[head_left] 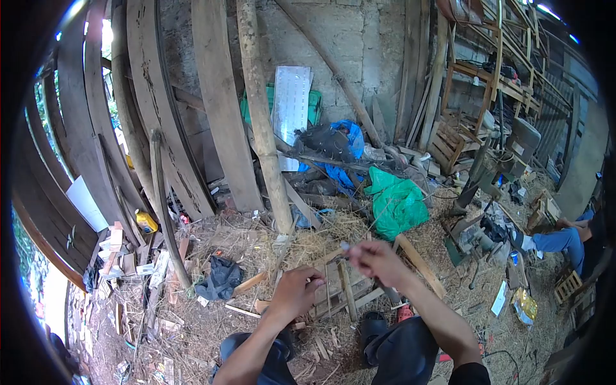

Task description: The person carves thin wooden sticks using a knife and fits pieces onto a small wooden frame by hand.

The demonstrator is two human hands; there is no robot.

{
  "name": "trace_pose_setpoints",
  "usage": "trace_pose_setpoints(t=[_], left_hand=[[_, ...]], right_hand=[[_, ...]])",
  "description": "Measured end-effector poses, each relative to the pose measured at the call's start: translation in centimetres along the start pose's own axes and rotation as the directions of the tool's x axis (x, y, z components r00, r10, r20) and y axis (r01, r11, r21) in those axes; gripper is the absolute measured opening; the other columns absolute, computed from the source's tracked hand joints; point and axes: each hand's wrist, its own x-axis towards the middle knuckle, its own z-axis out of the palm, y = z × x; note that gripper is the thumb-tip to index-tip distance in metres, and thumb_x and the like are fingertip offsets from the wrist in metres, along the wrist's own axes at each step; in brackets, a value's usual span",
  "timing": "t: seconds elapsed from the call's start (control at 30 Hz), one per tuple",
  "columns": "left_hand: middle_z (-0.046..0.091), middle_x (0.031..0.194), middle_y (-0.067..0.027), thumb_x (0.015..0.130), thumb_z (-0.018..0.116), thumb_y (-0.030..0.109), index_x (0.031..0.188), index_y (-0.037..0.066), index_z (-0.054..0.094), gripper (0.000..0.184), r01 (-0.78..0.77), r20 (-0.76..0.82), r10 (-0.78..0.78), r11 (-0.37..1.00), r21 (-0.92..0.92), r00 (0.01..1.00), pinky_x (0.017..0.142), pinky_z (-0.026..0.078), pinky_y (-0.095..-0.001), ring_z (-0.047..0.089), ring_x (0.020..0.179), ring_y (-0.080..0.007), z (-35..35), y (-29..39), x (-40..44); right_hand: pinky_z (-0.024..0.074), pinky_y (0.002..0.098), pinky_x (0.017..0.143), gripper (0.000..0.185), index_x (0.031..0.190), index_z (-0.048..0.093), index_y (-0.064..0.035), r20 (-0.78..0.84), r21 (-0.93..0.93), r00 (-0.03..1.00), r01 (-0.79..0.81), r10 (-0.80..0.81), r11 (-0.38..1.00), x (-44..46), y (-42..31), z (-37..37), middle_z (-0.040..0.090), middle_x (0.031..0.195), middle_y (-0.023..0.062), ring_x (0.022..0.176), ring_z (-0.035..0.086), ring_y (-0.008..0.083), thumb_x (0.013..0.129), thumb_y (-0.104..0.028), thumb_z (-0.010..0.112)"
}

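Note:
Over the lower middle of the head view, my left hand (297,292) hangs with its fingers curled together; whether anything is in them is too small to tell. Higher and to the right, my right hand (380,262) pinches a small pale object (345,246) at its fingertips; what it is I cannot make out. Below and between the hands, a wooden frame of thin slats (348,289) rests on the straw-covered ground in front of my feet.
A green plastic bag (394,204) lies ahead, near a leaning bamboo pole (263,122). Left of my hands is a black bag (221,278). A plank (420,264) lies right of my right hand. Another person's leg (558,244) shows at far right.

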Motion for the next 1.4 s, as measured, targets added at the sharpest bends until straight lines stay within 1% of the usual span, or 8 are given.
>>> trace_pose_setpoints(t=[0.07, 0.27, 0.6, 0.67, 0.8, 1.0, 1.2, 1.4], left_hand=[[0.068, 0.083, -0.0075, 0.085, 0.065, 0.012, 0.095, 0.001, 0.069, 0.015, 0.155, 0.131, -0.138, 0.979, -0.129, 0.982, 0.067, 0.047, -0.0272, 0.061, 0.07, -0.0127, -0.5, 0.1, 0.0], [0.066, 0.081, -0.0035, 0.089, 0.063, 0.015, 0.098, -0.001, 0.067, 0.019, 0.302, 0.294, -0.213, 0.904, -0.304, 0.932, 0.067, 0.046, -0.0247, 0.059, 0.071, -0.0074, -1.2, -0.1, 0.5], [0.067, 0.081, -0.0043, 0.088, 0.065, 0.013, 0.098, -0.002, 0.067, 0.018, 0.285, 0.313, -0.182, 0.902, -0.325, 0.932, 0.066, 0.046, -0.0237, 0.059, 0.071, -0.0076, -1.0, -0.6, 0.3], [0.066, 0.079, -0.0042, 0.086, 0.065, 0.013, 0.098, 0.0, 0.068, 0.018, 0.27, 0.288, -0.181, 0.913, -0.307, 0.94, 0.064, 0.045, -0.0253, 0.056, 0.068, -0.0078, -0.9, -0.7, 0.2], [0.067, 0.079, -0.0058, 0.086, 0.065, 0.014, 0.098, 0.001, 0.068, 0.018, 0.305, 0.299, -0.216, 0.906, -0.293, 0.929, 0.065, 0.046, -0.0267, 0.058, 0.07, -0.009, -1.2, -0.2, -0.2], [0.068, 0.081, -0.0099, 0.084, 0.066, 0.013, 0.094, 0.004, 0.069, 0.015, 0.243, 0.256, -0.188, 0.948, -0.204, 0.948, 0.068, 0.047, -0.0308, 0.062, 0.071, -0.0172, -1.0, -0.1, -0.1], [0.067, 0.083, -0.0106, 0.081, 0.066, 0.012, 0.089, 0.004, 0.07, 0.012, 0.016, 0.012, -0.017, 0.998, 0.052, 1.0, 0.067, 0.049, -0.0326, 0.065, 0.073, -0.0232, -0.3, -0.3, -0.4], [0.063, 0.081, -0.0098, 0.079, 0.064, 0.01, 0.084, 0.005, 0.069, 0.008, -0.059, -0.088, 0.079, 0.976, 0.211, 0.993, 0.069, 0.049, -0.0384, 0.062, 0.076, -0.031, 0.6, 0.4, -0.3]], right_hand=[[0.0268, 0.0189, 0.043, 0.022, 0.103, 0.061, 0.0013, 0.209, -0.049, 0.977, -0.033, 0.042, 0.998, -0.5, 0.2, 1.0, 0.058, 0.076, 0.0, 0.051, 0.04, 0.0032, 0.094, -0.019, 0.056], [0.0298, 0.0181, 0.045, 0.02, 0.098, 0.062, 0.0006, 0.056, 0.003, 0.997, 0.055, -0.055, 0.998, 0.3, -0.4, 0.7, 0.057, 0.073, -0.0005, 0.052, 0.04, 0.0031, 0.095, -0.018, 0.055], [0.0288, 0.018, 0.046, 0.017, 0.094, 0.06, 0.0009, 0.03, 0.022, 0.999, -0.026, 0.026, 0.999, -0.2, -0.3, 2.2, 0.054, 0.071, -0.0016, 0.052, 0.039, 0.0031, 0.096, -0.014, 0.052], [0.0276, 0.0196, 0.044, 0.021, 0.103, 0.06, -0.0003, 0.295, -0.146, 0.955, 0.026, 0.018, 0.989, -0.3, 1.1, 2.4, 0.05, 0.069, -0.0031, 0.051, 0.037, 0.0031, 0.096, -0.019, 0.052], [0.0294, 0.0198, 0.043, 0.02, 0.102, 0.06, -0.0002, -0.177, 0.107, 0.978, 0.127, -0.107, 0.986, 1.8, 0.3, -1.3, 0.05, 0.068, -0.0031, 0.049, 0.037, 0.0032, 0.097, -0.016, 0.05], [0.0273, 0.0188, 0.044, 0.014, 0.096, 0.058, -0.0009, 0.108, -0.11, 0.993, -0.035, 0.047, 0.993, 0.1, 1.0, 0.7, 0.055, 0.077, -0.0005, 0.051, 0.036, 0.0034, 0.095, -0.013, 0.052], [0.0271, 0.0192, 0.044, 0.017, 0.079, 0.057, -0.0044, -0.287, 0.088, 0.956, 0.096, -0.067, 0.992, 1.5, 0.2, -2.9, 0.061, 0.092, 0.0032, 0.051, 0.041, 0.0059, 0.094, -0.009, 0.05], [0.0265, 0.0208, 0.042, 0.022, 0.099, 0.062, 0.0015, 0.032, -0.042, 0.999, 0.005, -0.003, 0.999, 0.1, 0.2, -0.6, 0.057, 0.077, -0.0007, 0.049, 0.037, 0.0037, 0.095, -0.019, 0.056]])
